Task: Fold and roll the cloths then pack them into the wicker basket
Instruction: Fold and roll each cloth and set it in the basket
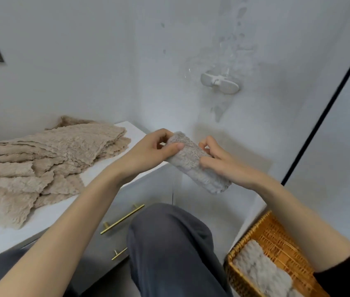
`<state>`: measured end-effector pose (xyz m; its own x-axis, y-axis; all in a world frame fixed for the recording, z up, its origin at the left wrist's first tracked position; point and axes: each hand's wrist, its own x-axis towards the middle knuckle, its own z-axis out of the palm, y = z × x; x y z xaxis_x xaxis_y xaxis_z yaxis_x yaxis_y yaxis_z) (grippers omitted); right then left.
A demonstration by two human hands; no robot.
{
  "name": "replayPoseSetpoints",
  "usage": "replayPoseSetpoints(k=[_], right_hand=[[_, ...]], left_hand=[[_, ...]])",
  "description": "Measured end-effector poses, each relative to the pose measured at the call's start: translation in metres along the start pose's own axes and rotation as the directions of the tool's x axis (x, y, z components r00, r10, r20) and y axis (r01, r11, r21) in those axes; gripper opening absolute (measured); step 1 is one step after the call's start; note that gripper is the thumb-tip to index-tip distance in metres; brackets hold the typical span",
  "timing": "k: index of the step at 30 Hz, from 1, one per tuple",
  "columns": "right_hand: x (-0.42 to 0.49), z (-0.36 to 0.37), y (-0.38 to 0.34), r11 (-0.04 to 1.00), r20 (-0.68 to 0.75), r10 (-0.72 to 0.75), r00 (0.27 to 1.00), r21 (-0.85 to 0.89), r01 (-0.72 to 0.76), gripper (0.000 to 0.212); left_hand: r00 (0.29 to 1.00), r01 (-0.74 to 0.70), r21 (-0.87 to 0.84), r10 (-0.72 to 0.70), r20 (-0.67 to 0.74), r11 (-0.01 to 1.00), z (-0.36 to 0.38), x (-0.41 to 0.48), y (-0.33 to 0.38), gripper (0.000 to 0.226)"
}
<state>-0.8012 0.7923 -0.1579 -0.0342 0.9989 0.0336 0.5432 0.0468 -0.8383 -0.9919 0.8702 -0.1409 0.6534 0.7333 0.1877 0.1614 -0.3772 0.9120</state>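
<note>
A rolled grey fluffy cloth [193,161] hangs in the air in front of me, above my knee. My left hand [148,152] grips its far upper end, thumb across the top. My right hand [223,162] holds the roll's right side with curled fingers. A heap of beige cloths [41,163] lies spread on the white cabinet top [47,217] to the left. The wicker basket [277,234] stands on the floor at the lower right, with a rolled grey cloth [257,266] lying inside it.
My knee in dark trousers [169,249] fills the lower centre. The cabinet front has gold bar handles [122,218]. A white wall holder [220,83] is fixed to the grey wall ahead. A dark frame edge [328,103] runs diagonally at the right.
</note>
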Motion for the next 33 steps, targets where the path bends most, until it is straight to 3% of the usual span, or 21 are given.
replayPoseSetpoints(k=[4, 8, 14, 17, 19, 21, 23, 26, 28, 31, 33], right_hand=[[-0.046, -0.01, 0.024, 0.997, -0.042, 0.044, 0.998, 0.067, -0.042, 0.044], [-0.094, -0.015, 0.064, 0.989, -0.104, 0.106, 0.989, 0.111, -0.095, 0.034], [-0.17, -0.012, 0.146, 0.93, -0.221, 0.324, 0.92, 0.252, -0.267, 0.041], [-0.201, -0.006, 0.205, 0.833, -0.321, 0.523, 0.789, 0.39, -0.393, 0.032], [-0.217, -0.001, 0.247, 0.736, -0.382, 0.664, 0.642, 0.484, -0.473, 0.019], [-0.226, 0.003, 0.284, 0.654, -0.417, 0.753, 0.509, 0.557, -0.511, 0.022], [-0.236, 0.01, 0.318, 0.55, -0.393, 0.835, 0.385, 0.636, -0.542, 0.028], [-0.247, 0.021, 0.362, 0.407, -0.325, 0.913, 0.246, 0.706, -0.579, 0.017], [-0.248, 0.03, 0.384, 0.338, -0.279, 0.941, 0.191, 0.741, -0.58, 0.01], [-0.241, 0.044, 0.408, 0.264, -0.226, 0.964, 0.141, 0.737, -0.622, 0.055], [-0.236, 0.055, 0.417, 0.204, -0.201, 0.976, 0.079, 0.739, -0.642, 0.069]], left_hand=[[0.995, 0.016, 0.013, -0.017, 0.094, 1.0, 0.044, -0.003, 0.004, 0.026], [0.987, 0.027, 0.039, -0.032, 0.156, 0.999, 0.095, -0.006, -0.003, 0.031], [0.977, 0.028, 0.083, -0.045, 0.21, 0.996, 0.166, -0.01, -0.029, 0.029], [0.954, 0.055, 0.128, -0.09, 0.287, 0.99, 0.194, -0.012, -0.048, 0.029], [0.932, 0.09, 0.134, -0.131, 0.339, 0.987, 0.212, -0.013, -0.063, 0.028], [0.914, 0.116, 0.148, -0.164, 0.371, 0.982, 0.225, -0.014, -0.076, 0.027], [0.897, 0.155, 0.165, -0.209, 0.391, 0.974, 0.236, -0.015, -0.089, 0.027], [0.873, 0.207, 0.194, -0.271, 0.406, 0.959, 0.25, -0.017, -0.112, 0.022], [0.863, 0.244, 0.216, -0.313, 0.397, 0.946, 0.253, -0.019, -0.126, 0.023], [0.852, 0.287, 0.249, -0.366, 0.375, 0.925, 0.252, -0.02, -0.143, 0.025], [0.849, 0.299, 0.26, -0.38, 0.367, 0.918, 0.25, -0.021, -0.15, 0.023]])
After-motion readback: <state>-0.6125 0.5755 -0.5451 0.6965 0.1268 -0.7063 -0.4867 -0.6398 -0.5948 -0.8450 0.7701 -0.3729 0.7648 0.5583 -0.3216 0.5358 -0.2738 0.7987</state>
